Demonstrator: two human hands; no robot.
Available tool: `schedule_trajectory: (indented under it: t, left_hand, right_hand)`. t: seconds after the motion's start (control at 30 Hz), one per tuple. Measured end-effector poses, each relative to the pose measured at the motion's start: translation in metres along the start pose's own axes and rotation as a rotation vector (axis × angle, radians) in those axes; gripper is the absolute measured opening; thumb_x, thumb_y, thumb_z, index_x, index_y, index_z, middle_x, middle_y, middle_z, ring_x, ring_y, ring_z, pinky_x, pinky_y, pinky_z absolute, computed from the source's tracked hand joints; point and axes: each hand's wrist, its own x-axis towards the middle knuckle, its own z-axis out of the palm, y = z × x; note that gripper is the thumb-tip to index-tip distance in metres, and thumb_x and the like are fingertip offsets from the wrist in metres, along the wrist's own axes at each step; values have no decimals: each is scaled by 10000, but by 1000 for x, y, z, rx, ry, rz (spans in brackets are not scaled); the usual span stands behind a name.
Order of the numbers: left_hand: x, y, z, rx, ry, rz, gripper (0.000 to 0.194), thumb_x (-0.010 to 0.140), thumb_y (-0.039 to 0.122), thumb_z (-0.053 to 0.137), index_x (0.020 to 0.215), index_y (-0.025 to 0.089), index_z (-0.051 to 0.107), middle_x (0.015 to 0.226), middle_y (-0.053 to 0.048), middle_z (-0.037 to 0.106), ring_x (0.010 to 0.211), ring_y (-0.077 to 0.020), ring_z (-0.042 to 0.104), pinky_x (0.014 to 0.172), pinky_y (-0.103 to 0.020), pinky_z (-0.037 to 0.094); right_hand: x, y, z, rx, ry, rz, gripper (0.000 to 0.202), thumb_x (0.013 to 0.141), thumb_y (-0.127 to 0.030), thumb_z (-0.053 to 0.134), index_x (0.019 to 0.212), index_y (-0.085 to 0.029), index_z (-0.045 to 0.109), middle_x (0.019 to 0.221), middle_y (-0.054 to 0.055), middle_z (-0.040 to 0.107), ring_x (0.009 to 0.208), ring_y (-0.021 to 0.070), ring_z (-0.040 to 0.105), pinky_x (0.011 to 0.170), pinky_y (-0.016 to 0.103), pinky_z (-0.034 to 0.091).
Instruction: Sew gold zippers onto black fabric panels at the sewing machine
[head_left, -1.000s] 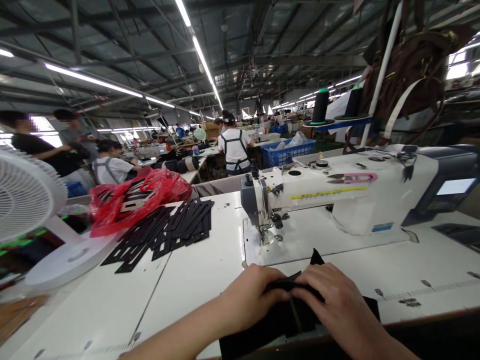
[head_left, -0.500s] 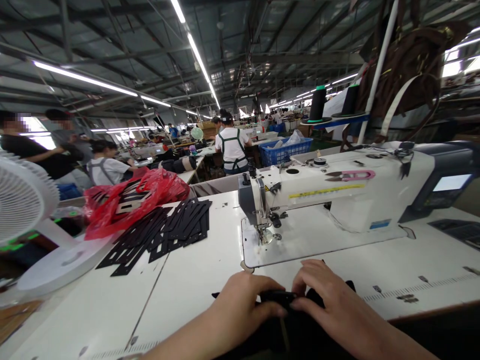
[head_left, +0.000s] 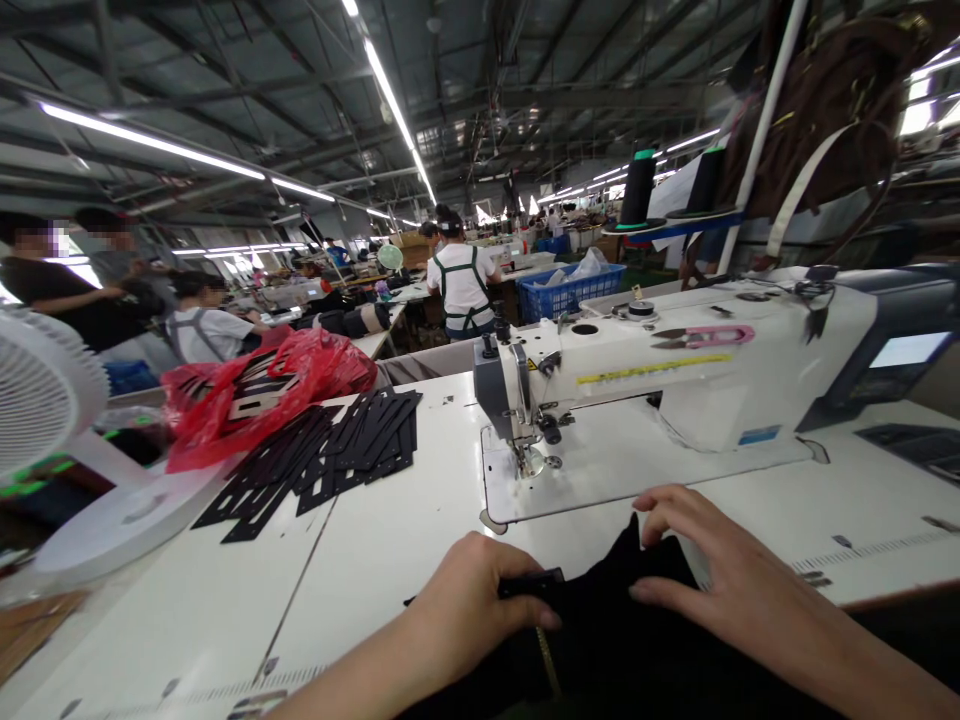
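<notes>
Black fabric [head_left: 615, 620] lies at the table's near edge and hangs toward me, with a thin gold-coloured line like a zip running down it. My left hand [head_left: 480, 590] pinches a small stiff black strip [head_left: 532, 583] against this fabric, between thumb and fingers. On the fabric's right side is my right hand [head_left: 697, 560], its thumb and fingers around a raised fold. Just beyond both hands stands a white sewing machine [head_left: 675, 370], its needle area [head_left: 527, 460] clear of the fabric. The fabric's lower part fades into shadow.
Left of the machine lies a pile of black slotted strips [head_left: 360, 440], beside a red plastic bag [head_left: 262, 390]. A white fan [head_left: 52, 400] stands at far left. Pink-handled thread snips [head_left: 705, 337] rest on the machine arm. Several people work beyond, near a blue basket [head_left: 570, 295].
My right hand has moved right and forward, away from my left, spreading the black fabric upward. My left hand has shifted slightly left and keeps the strip. The view has moved a little.
</notes>
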Motion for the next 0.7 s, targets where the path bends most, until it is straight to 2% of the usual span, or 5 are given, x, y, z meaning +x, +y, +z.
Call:
schedule_trajectory:
  t: [0.13, 0.23, 0.33, 0.47, 0.7]
  left_hand:
    - [-2, -6, 2, -8, -30, -33, 80, 731, 235, 686, 714, 160, 706, 668, 36, 643, 695, -148, 577, 649, -179, 402]
    - [-6, -8, 2, 8, -42, -15, 127, 737, 265, 686, 692, 146, 691, 643, 35, 619, 664, -137, 553, 623, -175, 389]
    - [-10, -6, 0, 23, -43, -29, 175, 749, 283, 665, 658, 133, 670, 589, 41, 572, 614, -122, 507, 571, -174, 362]
    - [-14, -6, -3, 41, -17, -124, 206, 753, 302, 637, 650, 125, 658, 563, 39, 555, 587, -120, 489, 533, -179, 341]
    - [-18, -11, -4, 206, 63, -85, 151, 771, 287, 623, 714, 168, 697, 678, 14, 670, 681, -152, 593, 636, -188, 402]
  right_hand:
    - [1, 9, 1, 326, -110, 107, 381, 673, -468, 695, 942, -216, 601, 1227, 85, 513, 1150, 285, 459, 1009, 414, 319]
    - [2, 7, 3, 700, -273, 122, 399, 699, -472, 673, 964, -183, 604, 977, 63, 625, 977, 254, 571, 900, 365, 425]
    - [1, 2, 8, 713, -126, 135, 281, 689, -441, 678, 720, -180, 577, 733, 13, 604, 763, 199, 585, 721, 297, 468]
    - [-3, -8, 17, 579, 115, 108, 235, 710, -347, 659, 617, -199, 502, 666, -24, 557, 690, 154, 543, 669, 256, 437]
    - [-3, -14, 21, 866, 107, 202, 265, 680, -419, 698, 663, -192, 563, 706, -14, 561, 679, 138, 527, 645, 237, 441]
